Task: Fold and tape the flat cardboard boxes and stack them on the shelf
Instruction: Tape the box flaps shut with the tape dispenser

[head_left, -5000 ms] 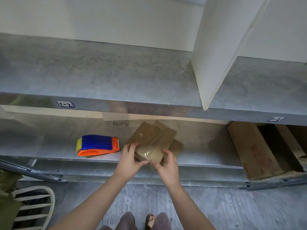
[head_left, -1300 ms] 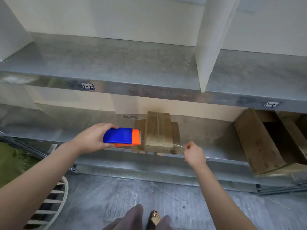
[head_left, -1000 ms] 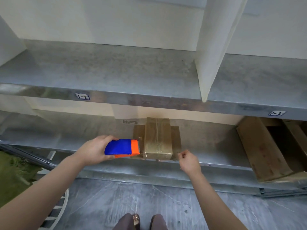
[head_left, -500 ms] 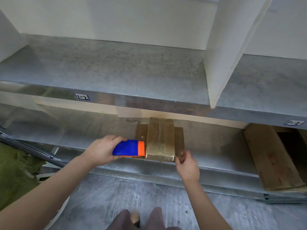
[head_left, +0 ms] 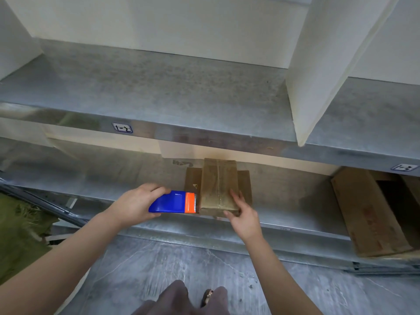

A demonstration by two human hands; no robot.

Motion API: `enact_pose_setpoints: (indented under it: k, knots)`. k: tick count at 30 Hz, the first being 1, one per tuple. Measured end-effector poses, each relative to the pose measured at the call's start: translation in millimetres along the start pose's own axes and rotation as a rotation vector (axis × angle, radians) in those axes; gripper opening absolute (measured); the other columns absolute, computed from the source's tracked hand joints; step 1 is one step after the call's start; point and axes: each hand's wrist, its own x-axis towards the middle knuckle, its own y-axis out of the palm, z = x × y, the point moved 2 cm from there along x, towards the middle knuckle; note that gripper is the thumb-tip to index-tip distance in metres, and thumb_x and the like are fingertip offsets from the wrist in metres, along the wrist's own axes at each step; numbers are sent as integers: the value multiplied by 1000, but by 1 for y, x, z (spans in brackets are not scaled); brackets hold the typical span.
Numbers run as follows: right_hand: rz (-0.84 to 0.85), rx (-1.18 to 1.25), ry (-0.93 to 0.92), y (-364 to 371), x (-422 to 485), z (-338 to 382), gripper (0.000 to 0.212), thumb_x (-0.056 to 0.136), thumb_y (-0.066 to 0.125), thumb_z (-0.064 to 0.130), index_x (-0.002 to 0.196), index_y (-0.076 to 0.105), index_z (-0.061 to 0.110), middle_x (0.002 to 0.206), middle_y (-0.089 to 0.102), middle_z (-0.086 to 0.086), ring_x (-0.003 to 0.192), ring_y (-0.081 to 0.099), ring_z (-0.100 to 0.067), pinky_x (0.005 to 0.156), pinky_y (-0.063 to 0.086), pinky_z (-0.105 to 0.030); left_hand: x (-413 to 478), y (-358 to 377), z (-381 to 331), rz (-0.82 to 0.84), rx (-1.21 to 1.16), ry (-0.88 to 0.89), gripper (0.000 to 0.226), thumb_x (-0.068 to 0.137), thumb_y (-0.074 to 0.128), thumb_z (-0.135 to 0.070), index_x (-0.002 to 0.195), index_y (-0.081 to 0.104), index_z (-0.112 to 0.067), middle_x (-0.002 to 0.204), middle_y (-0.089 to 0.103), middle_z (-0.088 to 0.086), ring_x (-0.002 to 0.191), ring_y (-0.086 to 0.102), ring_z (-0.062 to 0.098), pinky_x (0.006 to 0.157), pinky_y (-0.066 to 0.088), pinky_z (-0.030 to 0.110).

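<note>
the left hand (head_left: 138, 205), centre left of the frame, is wrapped round a blue and orange plastic tape dispenser (head_left: 172, 202), its toothed orange end butted against the near left corner of a small brown cardboard box (head_left: 218, 183). the right hand (head_left: 244, 215), just right of centre, lies on the box's near right corner. its fingers are fairly straight across the top and its thumb is against the near face, pressing rather than gripping.

the box has a glossy strip of clear tape along its top seam. it sits at the front lip of the lower grey metal shelf (head_left: 102, 178), on darker flat cardboard (head_left: 244, 185) that shows on either side of it.

the step looks like sealing the near end, though whether tape spans that face cannot be told. done well, the right hand would pin the box so it cannot slide back. the dispenser would travel level with the tape taut, and a short twist against the teeth would cut it clean. the loose end then wants smoothing round the corner.

a larger open brown cardboard carton (head_left: 368, 212) lies at lower right on the same shelf. above runs the upper grey metal shelf (head_left: 159, 87) with its white upright divider (head_left: 318, 64).
</note>
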Motion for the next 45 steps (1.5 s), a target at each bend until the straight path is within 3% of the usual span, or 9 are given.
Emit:
enact_pose_setpoints:
  k: [5, 9, 11, 17, 22, 33, 38, 41, 45]
  knots:
    - [17, 59, 39, -2, 7, -4, 70, 81, 77, 31, 137, 42, 56, 154, 34, 15, 124, 54, -8, 100, 36, -13, -6, -8, 23, 42, -12, -17, 63, 78, 75, -39, 135, 49, -32, 128, 51, -12, 117, 50, 10, 82, 50, 28]
    - [18, 99, 57, 3, 11, -4, 72, 80, 78, 32, 133, 40, 63, 152, 38, 16, 100, 63, -10, 97, 53, -36, -3, -10, 30, 54, -3, -26, 63, 79, 73, -41, 136, 48, -34, 128, 52, -13, 116, 51, 10, 80, 48, 26]
    - [22, 122, 70, 4, 12, -5, 72, 79, 78, 32, 129, 39, 67, 151, 39, 17, 105, 63, -12, 90, 57, -41, -1, -8, 29, 71, 33, -30, 63, 80, 71, -45, 137, 46, -35, 128, 53, -13, 116, 51, 10, 80, 49, 27]
    - [30, 163, 78, 5, 12, -5, 74, 79, 78, 31, 131, 39, 65, 151, 40, 16, 114, 61, -16, 88, 58, -41, 19, 14, 2, 167, 116, -48, 60, 83, 64, -48, 137, 43, -35, 122, 56, -5, 110, 55, 18, 76, 48, 31]
    - [43, 259, 84, 7, 12, -4, 73, 82, 77, 20, 136, 43, 56, 154, 36, 13, 103, 64, -12, 63, 61, -28, 27, 17, -2, 178, 98, -86, 61, 81, 67, -46, 136, 46, -32, 116, 60, 0, 105, 58, 20, 71, 43, 27]
    - [55, 295, 103, 7, 11, -2, 74, 84, 76, 17, 138, 42, 54, 156, 32, 13, 113, 61, -17, 65, 61, -29, 29, 20, -13, 163, 131, -181, 63, 79, 69, -40, 137, 47, -33, 117, 62, 1, 106, 59, 22, 80, 50, 32]
    - [37, 252, 86, 7, 12, -5, 73, 83, 77, 22, 135, 41, 59, 154, 33, 16, 90, 63, 1, 73, 62, -32, 32, 11, -6, 156, 115, -193, 61, 77, 70, -43, 134, 49, -39, 119, 62, -5, 109, 58, 18, 78, 51, 31]
    - [42, 283, 85, 7, 12, -8, 74, 83, 76, 21, 132, 40, 63, 155, 31, 17, 95, 60, 1, 73, 62, -31, 30, 1, 11, 126, 210, -234, 49, 78, 66, -46, 126, 55, -40, 114, 63, -4, 104, 61, 22, 77, 52, 31]
    - [50, 273, 78, 5, 13, -9, 73, 83, 76, 23, 133, 41, 62, 154, 33, 18, 101, 62, -4, 70, 62, -31, 24, -5, 44, 180, 223, -293, 60, 79, 67, -44, 136, 48, -42, 124, 58, -6, 111, 57, 21, 80, 49, 30]
